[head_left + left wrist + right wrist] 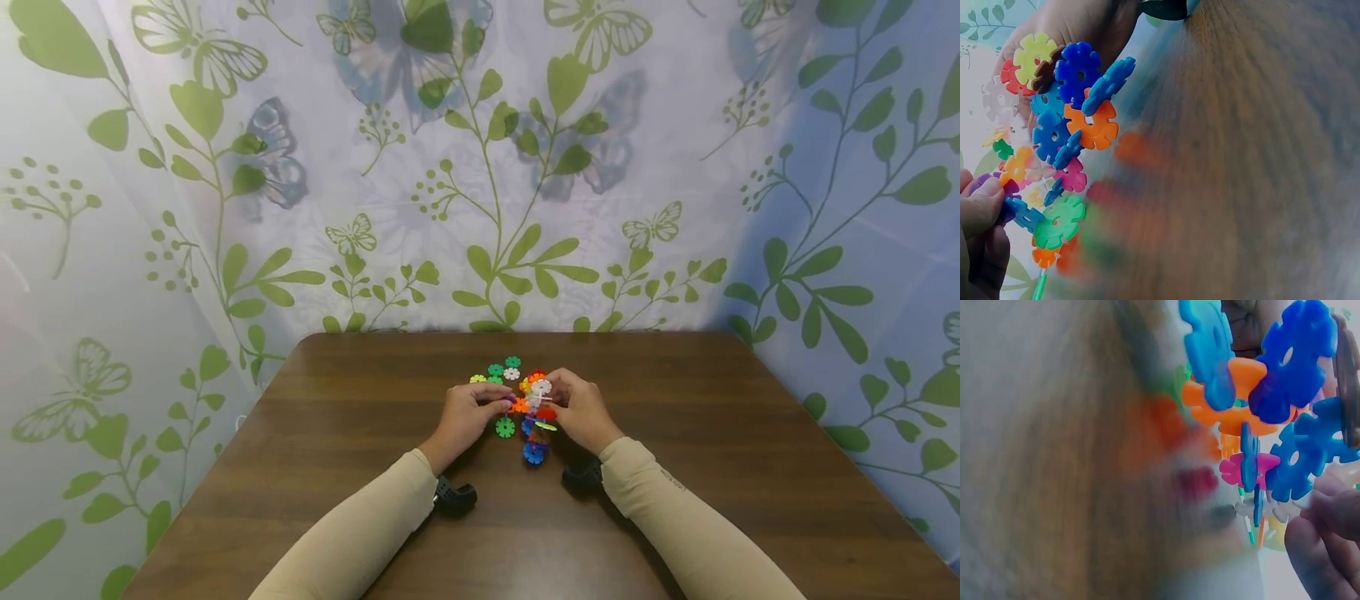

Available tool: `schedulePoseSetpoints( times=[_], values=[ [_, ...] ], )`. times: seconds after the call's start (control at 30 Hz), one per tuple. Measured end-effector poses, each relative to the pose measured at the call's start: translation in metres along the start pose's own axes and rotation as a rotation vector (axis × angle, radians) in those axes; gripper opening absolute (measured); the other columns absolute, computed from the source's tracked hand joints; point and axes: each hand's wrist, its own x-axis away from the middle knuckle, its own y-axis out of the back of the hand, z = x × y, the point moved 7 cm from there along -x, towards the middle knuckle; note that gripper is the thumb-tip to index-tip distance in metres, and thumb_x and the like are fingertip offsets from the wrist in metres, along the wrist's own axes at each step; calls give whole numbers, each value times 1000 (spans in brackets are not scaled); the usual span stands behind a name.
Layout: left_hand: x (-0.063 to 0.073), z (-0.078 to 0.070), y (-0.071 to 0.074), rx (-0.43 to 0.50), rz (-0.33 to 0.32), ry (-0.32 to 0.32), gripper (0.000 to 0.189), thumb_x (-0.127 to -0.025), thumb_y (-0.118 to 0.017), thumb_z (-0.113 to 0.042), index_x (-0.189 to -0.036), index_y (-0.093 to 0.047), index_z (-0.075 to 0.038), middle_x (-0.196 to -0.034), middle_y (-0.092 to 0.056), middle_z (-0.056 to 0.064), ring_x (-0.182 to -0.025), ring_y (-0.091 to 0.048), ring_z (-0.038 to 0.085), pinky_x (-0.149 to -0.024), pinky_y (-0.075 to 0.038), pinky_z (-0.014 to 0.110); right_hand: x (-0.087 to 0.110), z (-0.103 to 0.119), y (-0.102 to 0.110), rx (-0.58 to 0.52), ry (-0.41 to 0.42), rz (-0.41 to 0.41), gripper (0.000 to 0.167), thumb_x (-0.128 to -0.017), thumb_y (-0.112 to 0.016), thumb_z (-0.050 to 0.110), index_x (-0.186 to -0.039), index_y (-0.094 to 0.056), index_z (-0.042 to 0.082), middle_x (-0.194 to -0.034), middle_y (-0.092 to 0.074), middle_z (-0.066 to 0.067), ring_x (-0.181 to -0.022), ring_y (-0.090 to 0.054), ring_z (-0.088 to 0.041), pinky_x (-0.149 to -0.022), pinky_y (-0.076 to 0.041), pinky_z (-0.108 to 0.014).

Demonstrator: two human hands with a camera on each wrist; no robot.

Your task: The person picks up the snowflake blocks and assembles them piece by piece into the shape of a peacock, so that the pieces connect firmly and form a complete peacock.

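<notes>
Between the hands is a cluster of notched plastic discs slotted together at angles, with an orange disc (1092, 125), a dark blue disc (1294, 359), a green disc (1060, 222) and several others. My left hand (467, 417) pinches a purple disc (1007, 194) at the cluster's left side; a light blue disc (1027, 214) joins it to the green one. On the other side, my right hand (587, 410) holds the cluster between thumb and fingers near a white disc (541, 387). The right fingertips are partly hidden behind discs in the head view.
Beyond the left hand, several green, white and yellow discs (496, 370) show above the brown wooden table (360, 433); whether they are joined cannot be told. Black perforated pieces (456, 497) sit by both wrists. A leaf-patterned curtain (420, 275) hangs behind the table.
</notes>
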Motion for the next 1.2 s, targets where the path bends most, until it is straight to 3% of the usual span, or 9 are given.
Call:
schedulePoseSetpoints(
  times=[0.37, 0.77, 1.0, 1.2],
  values=[
    [2, -4, 1, -74, -1, -46, 24, -93, -82, -10, -116, -80, -1, -104, -79, -3, -95, -74, 13, -86, -59, 31, -4, 0, 5, 58, 52, 1, 39, -81, -84, -16, -106, -64, 6, -90, -73, -3, -81, -73, -19, -78, -63, -39],
    [3, -5, -5, 14, 61, -65, 32, -94, -81, -6, -126, -75, -5, -119, -76, 4, -106, -72, 19, -92, -57, 34, -1, -11, 26, 63, 34, 28, 40, -82, -82, -17, -104, -59, 7, -94, -74, -3, -86, -73, -22, -82, -62, -44],
    [3, -5, -5, 25, 46, -82, 30, -95, -77, 3, -125, -74, -1, -119, -74, 19, -107, -72, 24, -93, -57, 36, 6, -31, 52, 85, -18, -10, 40, -82, -81, -19, -105, -59, 5, -94, -75, -6, -86, -73, -25, -81, -61, -33],
    [3, -5, -4, 43, 33, -75, 27, -95, -76, 4, -121, -75, -2, -116, -74, 21, -105, -73, 27, -92, -58, 42, 7, -48, 62, 46, -80, 37, 34, -87, -78, -16, -108, -59, 2, -100, -75, -11, -93, -72, -30, -84, -57, -23]
  ],
)
